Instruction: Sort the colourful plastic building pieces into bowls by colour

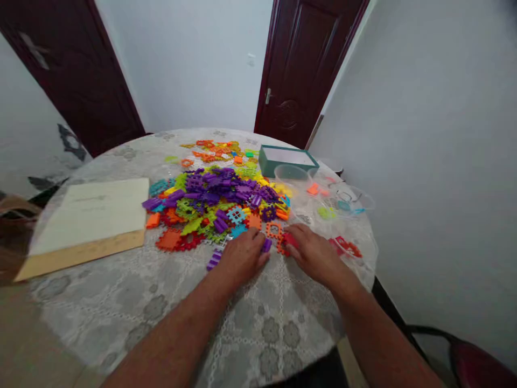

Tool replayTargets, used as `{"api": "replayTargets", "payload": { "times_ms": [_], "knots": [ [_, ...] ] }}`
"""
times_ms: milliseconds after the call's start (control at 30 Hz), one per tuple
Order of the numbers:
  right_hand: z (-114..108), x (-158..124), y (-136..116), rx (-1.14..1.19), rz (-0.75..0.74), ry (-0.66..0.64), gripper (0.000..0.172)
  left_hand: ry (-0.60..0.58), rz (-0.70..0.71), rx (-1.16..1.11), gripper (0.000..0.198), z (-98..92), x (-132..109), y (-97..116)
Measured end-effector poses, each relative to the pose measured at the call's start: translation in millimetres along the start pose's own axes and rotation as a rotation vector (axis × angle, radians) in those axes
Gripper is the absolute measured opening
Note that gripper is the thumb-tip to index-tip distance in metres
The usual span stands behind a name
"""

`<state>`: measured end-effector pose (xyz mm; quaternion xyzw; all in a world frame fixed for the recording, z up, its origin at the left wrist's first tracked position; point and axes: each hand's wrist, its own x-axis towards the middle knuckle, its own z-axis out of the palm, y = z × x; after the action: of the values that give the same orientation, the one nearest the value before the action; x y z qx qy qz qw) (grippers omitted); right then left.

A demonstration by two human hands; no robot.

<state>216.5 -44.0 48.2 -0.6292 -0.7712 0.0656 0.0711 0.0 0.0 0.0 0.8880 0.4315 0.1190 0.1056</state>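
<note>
A heap of colourful plastic interlocking building pieces (pixel 218 186), mostly purple, green and yellow, lies mid-table. My left hand (pixel 246 250) rests at its near edge, fingers curled round a purple piece (pixel 266 246) that shows between thumb and fingertips. To its right, my right hand (pixel 311 249) has thumb and fingers closed on a red piece (pixel 290 240), partly hidden by the hand. An orange square piece with a round hole (pixel 273 230) lies just beyond, between the two hands. A ribbed purple piece (pixel 214 260) sits left of my left hand.
Clear plastic containers (pixel 291 172) stand on the right, with a few pieces around them. Behind is a green-edged box (pixel 283 161). Red pieces (pixel 346 247) lie right of my right hand. A paper sheet on a board (pixel 89 215) lies left. Orange pieces (pixel 214 153) are scattered at the back.
</note>
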Motion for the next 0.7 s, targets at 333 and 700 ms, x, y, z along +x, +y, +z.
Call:
{"api": "replayTargets", "payload": {
  "times_ms": [333, 700],
  "knots": [
    [46, -4, 18, 0.209, 0.061, 0.110, 0.043, 0.022, -0.081, -0.083, 0.048, -1.0, 1, -3],
    [60, 0, 16, 0.466, 0.100, 0.384, 0.027, 0.118, -0.065, -0.164, 0.038, -0.3, 3, -6]
  ]
}}
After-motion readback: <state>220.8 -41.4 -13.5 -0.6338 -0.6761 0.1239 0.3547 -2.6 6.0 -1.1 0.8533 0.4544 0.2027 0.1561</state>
